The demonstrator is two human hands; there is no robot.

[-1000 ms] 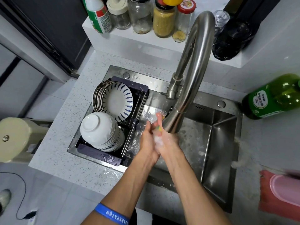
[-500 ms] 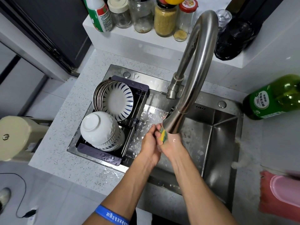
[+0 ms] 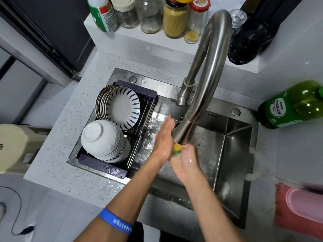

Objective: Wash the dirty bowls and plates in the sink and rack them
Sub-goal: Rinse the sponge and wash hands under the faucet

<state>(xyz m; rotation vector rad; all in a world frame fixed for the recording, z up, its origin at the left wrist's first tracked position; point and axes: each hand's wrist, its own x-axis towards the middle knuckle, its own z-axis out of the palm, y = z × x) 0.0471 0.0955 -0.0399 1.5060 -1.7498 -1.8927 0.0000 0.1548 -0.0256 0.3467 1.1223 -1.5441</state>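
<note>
Under the steel faucet point(image 3: 206, 75), over the sink point(image 3: 232, 154), my two hands press together around a yellow-green sponge point(image 3: 176, 148). My left hand point(image 3: 163, 140) lies flat with fingers stretched toward the spout. My right hand point(image 3: 187, 160) is curled around the sponge from the right. In the dark rack point(image 3: 104, 169) on the sink's left side stand several blue-striped plates point(image 3: 122, 107) on edge and a stack of white bowls point(image 3: 103, 138) upside down. Water glistens on the steel left of my hands.
A green bottle point(image 3: 293, 104) lies on the counter at the right. A pink tub point(image 3: 304, 206) sits on a red cloth at the lower right. Jars point(image 3: 174, 18) and a black bag point(image 3: 250, 37) line the ledge behind the faucet. A cream appliance point(image 3: 15, 147) stands at the left.
My hands have rubbed against each other around the sponge; my left hand slid forward with its fingers straightened, and my right hand dropped lower beneath the spout.
</note>
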